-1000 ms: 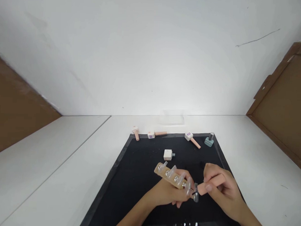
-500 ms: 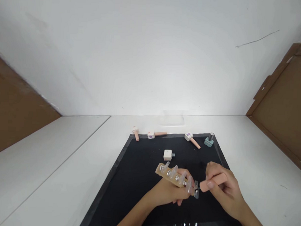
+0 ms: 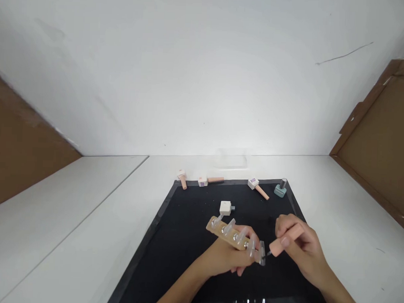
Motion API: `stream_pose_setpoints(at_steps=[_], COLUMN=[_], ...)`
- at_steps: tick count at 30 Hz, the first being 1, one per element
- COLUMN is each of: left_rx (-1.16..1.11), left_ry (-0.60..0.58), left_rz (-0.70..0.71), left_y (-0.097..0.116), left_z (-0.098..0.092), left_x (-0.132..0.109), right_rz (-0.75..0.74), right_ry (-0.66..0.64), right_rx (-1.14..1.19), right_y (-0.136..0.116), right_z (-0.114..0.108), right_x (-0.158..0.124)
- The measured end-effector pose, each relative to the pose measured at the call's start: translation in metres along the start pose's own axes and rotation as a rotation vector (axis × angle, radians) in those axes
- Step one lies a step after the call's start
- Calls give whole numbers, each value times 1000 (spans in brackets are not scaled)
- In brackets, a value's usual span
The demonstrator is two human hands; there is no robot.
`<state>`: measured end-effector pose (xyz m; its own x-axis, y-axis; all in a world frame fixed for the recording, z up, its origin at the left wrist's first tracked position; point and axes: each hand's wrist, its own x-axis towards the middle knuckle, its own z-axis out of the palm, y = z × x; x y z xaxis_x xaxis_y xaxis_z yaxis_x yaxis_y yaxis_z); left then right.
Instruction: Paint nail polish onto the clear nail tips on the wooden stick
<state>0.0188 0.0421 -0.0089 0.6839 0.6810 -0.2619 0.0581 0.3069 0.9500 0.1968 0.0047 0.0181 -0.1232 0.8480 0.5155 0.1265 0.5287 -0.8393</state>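
My left hand (image 3: 225, 258) grips a tan wooden holder (image 3: 230, 237) that carries several clear false nail tips on metal studs, held tilted above the black mat (image 3: 175, 239). My right hand (image 3: 301, 252) pinches a peach nail polish brush cap (image 3: 285, 240). Its brush tip touches the clear nail tip (image 3: 262, 253) at the holder's right end. An open white polish bottle (image 3: 225, 207) lies on the mat just behind the holder.
Along the mat's far edge lie three white polish bottles with peach caps (image 3: 181, 177) (image 3: 210, 180) (image 3: 257, 187) and a teal bottle with a grey cap (image 3: 281, 188). The mat rests on a white table (image 3: 70, 226) against a white wall, with brown board on both sides.
The holder and the brush cap have shifted slightly upward and back. The cap has tilted a little steeper, and its brush stays on the rightmost nail tip.
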Motion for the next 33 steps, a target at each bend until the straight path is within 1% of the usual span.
stream_pose_setpoints(at_steps=[3, 8, 10, 12, 14, 19, 23, 26, 30, 33], left_rx=[-19, -86, -123, -169, -210, -275, -313, -337, -319, -302], left_ry=[8, 2, -9, -7, 8, 43, 46, 39, 13, 12], left_rz=[16, 49, 67, 82, 84, 42, 20, 21, 34, 5], left_y=[1, -5, -7, -7, -6, 1, 2, -1, -3, -3], left_z=[1, 0, 0, 0, 0, 3, 4, 4, 1, 0], left_x=[0, 2, 2, 2, 1, 0, -1, 0, 1, 1], right_rz=[48, 111, 143, 169, 186, 296, 378, 358, 237, 171], right_ry=[-5, 161, 223, 251, 241, 123, 47, 33, 71, 26], right_rx=[-12, -77, -56, 21, 128, 370, 476, 442, 261, 195], right_y=[-4, 1, 5, 8, 8, 4, 4, 6, 4, -1], right_z=[1, 2, 3, 3, 3, 3, 2, 2, 3, 5], right_x=[3, 1, -1, -1, 0, 2, 0, -5, -8, -5])
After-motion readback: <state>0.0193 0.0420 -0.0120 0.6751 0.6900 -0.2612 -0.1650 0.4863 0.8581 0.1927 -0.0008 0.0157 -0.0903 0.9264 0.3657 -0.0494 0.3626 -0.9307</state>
